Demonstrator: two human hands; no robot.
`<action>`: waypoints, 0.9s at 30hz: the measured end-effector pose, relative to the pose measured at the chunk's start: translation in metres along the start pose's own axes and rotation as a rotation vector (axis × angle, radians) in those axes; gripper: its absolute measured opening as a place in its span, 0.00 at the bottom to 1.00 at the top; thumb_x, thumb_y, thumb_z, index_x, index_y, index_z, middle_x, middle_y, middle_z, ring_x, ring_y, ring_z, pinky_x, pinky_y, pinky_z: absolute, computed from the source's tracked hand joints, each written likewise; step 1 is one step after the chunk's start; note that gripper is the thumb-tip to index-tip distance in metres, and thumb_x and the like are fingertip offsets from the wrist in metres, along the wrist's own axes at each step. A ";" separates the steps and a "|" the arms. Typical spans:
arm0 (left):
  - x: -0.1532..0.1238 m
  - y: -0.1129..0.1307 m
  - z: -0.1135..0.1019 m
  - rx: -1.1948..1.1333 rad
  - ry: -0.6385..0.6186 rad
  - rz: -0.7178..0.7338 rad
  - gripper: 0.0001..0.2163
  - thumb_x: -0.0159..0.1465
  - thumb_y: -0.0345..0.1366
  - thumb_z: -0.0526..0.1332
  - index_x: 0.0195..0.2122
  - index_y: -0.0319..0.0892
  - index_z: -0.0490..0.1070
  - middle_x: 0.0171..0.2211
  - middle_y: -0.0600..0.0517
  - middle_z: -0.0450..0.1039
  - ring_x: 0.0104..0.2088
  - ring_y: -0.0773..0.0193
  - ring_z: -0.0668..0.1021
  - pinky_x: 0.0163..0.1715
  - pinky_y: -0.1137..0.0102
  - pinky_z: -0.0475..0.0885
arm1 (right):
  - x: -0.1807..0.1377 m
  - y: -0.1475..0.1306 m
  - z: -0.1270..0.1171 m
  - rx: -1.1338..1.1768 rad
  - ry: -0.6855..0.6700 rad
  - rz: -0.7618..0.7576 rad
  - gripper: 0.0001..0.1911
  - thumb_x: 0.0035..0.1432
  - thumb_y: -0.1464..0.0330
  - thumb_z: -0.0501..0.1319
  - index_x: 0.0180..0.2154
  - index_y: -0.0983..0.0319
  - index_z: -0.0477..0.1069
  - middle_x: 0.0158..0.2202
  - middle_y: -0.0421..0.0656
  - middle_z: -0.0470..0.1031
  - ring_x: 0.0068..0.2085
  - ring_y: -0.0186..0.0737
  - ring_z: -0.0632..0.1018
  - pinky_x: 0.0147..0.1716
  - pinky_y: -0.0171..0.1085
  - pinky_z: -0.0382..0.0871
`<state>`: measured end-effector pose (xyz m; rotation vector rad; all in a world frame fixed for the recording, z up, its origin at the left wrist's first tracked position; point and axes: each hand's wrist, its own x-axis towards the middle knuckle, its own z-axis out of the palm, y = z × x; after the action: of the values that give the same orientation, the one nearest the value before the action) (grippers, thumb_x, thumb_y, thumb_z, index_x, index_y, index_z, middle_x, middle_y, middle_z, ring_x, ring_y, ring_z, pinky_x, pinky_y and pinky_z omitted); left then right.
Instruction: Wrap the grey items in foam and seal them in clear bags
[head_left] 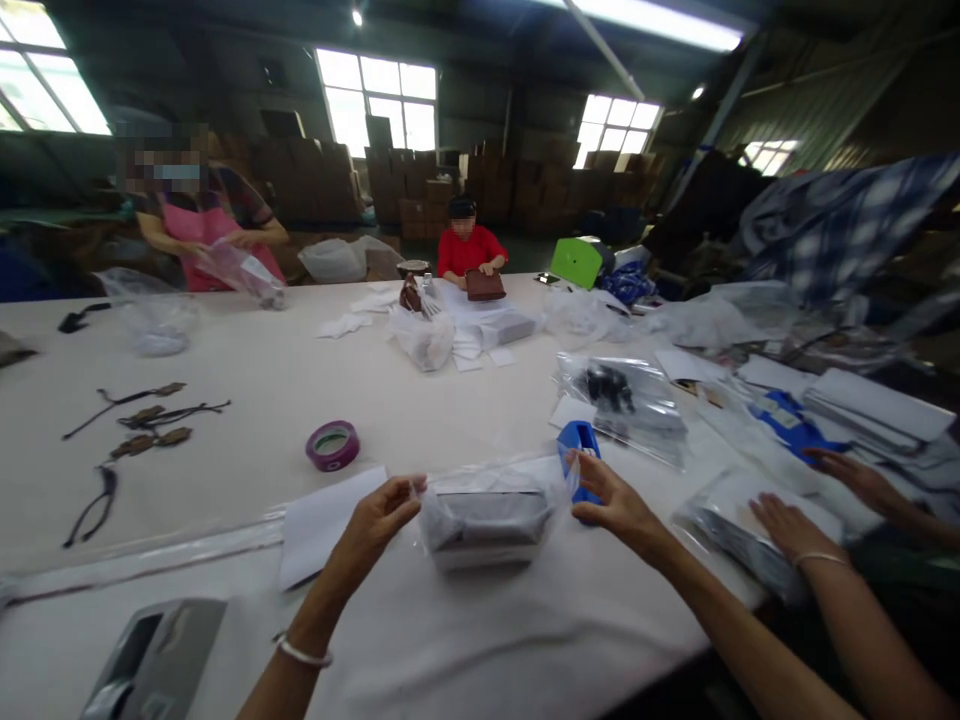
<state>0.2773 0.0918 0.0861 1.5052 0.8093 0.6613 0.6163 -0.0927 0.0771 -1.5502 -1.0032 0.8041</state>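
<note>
A clear plastic bag (484,535) lies in front of me on the table, with a grey-and-white boxy item inside it, its exact kind blurred by the film. My left hand (379,520) pinches the bag's upper left corner between thumb and fingers. At the opposite side, my right hand (615,505) has its thumb apart from its fingers, the fingertips touching the edge of the film. Right behind those fingertips stands a blue tape dispenser (577,440), partly covered by them.
A purple tape roll (332,446) and white paper (330,525) lie left. Nearer is a grey device (161,655); dark corded pieces (154,415) lie farther left. A co-worker's hands (799,530) press a bagged packet (739,535) at right. Two people work across the table.
</note>
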 end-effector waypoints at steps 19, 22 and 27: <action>-0.005 -0.042 -0.002 -0.086 0.305 0.047 0.37 0.35 0.60 0.71 0.43 0.41 0.72 0.40 0.45 0.77 0.41 0.53 0.77 0.40 0.62 0.73 | 0.010 0.034 0.006 0.094 0.029 0.011 0.48 0.32 0.42 0.72 0.53 0.59 0.72 0.60 0.58 0.68 0.61 0.62 0.68 0.56 0.50 0.69; -0.002 -0.047 0.005 0.002 0.142 0.027 0.29 0.42 0.51 0.70 0.43 0.41 0.74 0.43 0.45 0.78 0.44 0.51 0.77 0.46 0.60 0.72 | 0.020 0.063 0.018 0.025 0.076 0.000 0.41 0.31 0.46 0.73 0.50 0.55 0.76 0.59 0.52 0.70 0.60 0.62 0.69 0.53 0.45 0.72; 0.009 -0.053 0.029 0.144 0.201 0.033 0.07 0.51 0.38 0.62 0.29 0.42 0.70 0.33 0.51 0.75 0.38 0.57 0.76 0.44 0.63 0.69 | 0.027 0.053 0.048 -0.100 0.083 0.045 0.22 0.41 0.49 0.66 0.34 0.55 0.82 0.49 0.44 0.79 0.54 0.59 0.75 0.52 0.44 0.73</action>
<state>0.3005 0.0825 0.0298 1.6018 1.0049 0.8019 0.5943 -0.0521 0.0161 -1.6834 -0.9637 0.7232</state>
